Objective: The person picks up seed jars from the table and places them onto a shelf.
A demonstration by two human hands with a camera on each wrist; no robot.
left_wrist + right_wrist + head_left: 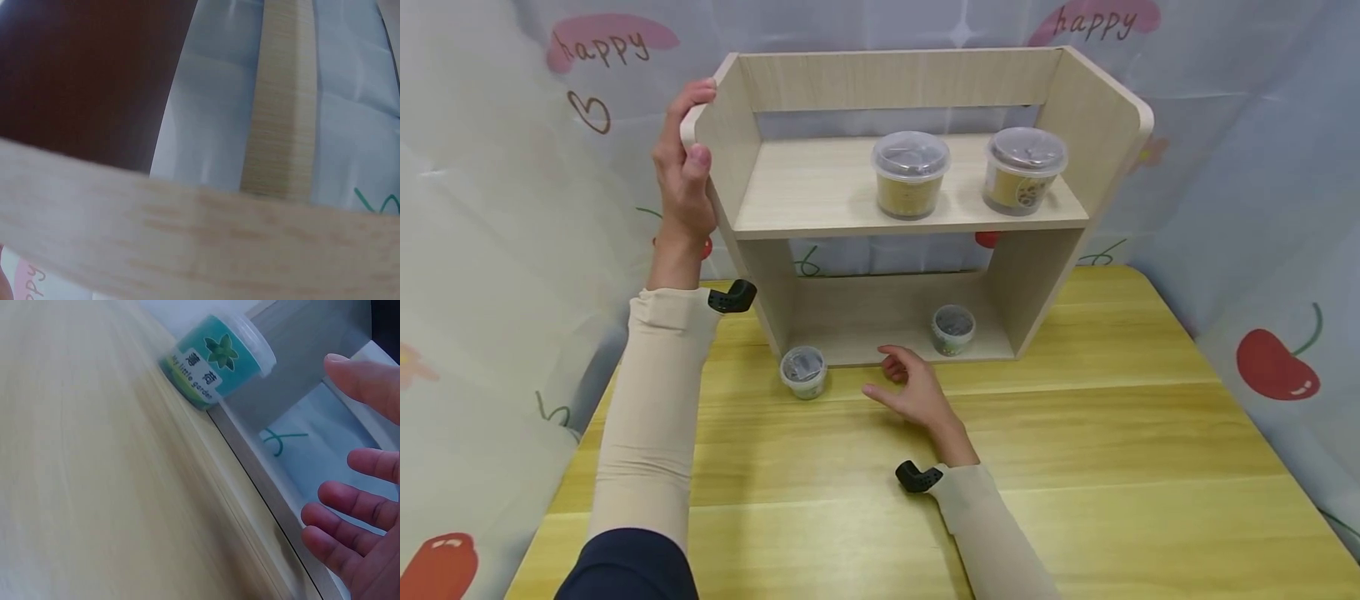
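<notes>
My left hand [687, 179] grips the upper front edge of the left side panel of a pale wooden two-tier shelf [820, 225]. That panel's edge [206, 240] fills the lower left wrist view. My right hand [917, 392] hovers before the lower tier, thumb and fingers spread, holding nothing. To its left a small lidded tub [803, 373] stands on the table by the shelf's front left corner; its teal label [206, 362] has a leaf picture. Another small tub [953, 331] sits on the lower tier, right of the hand.
Two larger clear-lidded tubs with yellowish contents, a middle one [912, 179] and a right one [1024, 175], stand on the upper tier. The yellow wood-grain table [1112, 467] extends in front. Behind and at the sides hangs a printed curtain [1247, 208].
</notes>
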